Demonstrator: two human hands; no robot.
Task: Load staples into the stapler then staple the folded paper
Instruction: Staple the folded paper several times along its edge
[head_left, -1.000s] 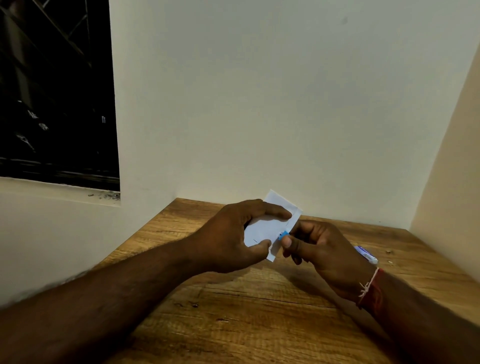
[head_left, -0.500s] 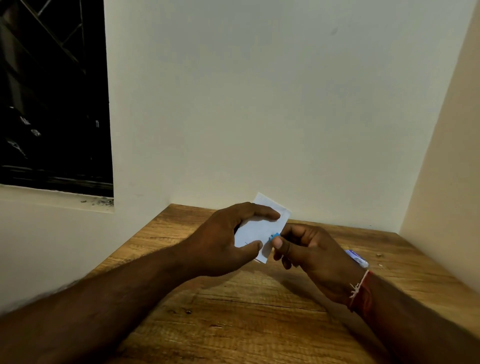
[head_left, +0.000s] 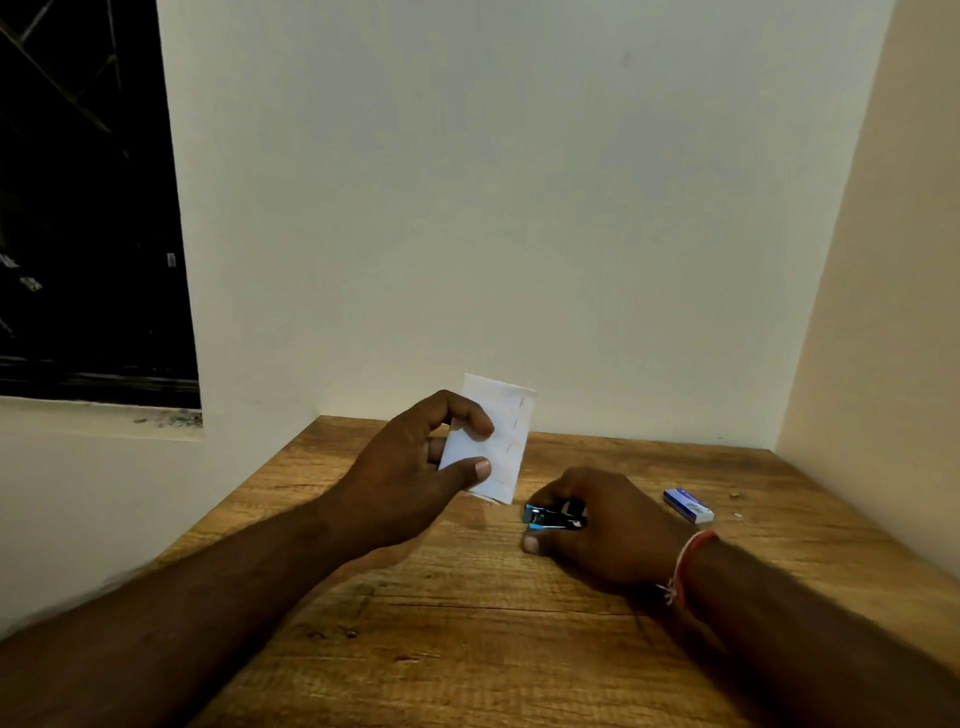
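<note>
Right hand (head_left: 597, 530) now low on table (head_left: 467, 649) around stapler (head_left: 550, 517); paper (head_left: 506, 447) in left hand (head_left: 415, 467)

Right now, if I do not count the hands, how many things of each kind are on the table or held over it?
folded paper: 1, pinched by the left hand above the table
stapler: 1, on the table, gripped by the right hand
staple box: 1, lying on the table, touched by no hand
Total: 3
</note>
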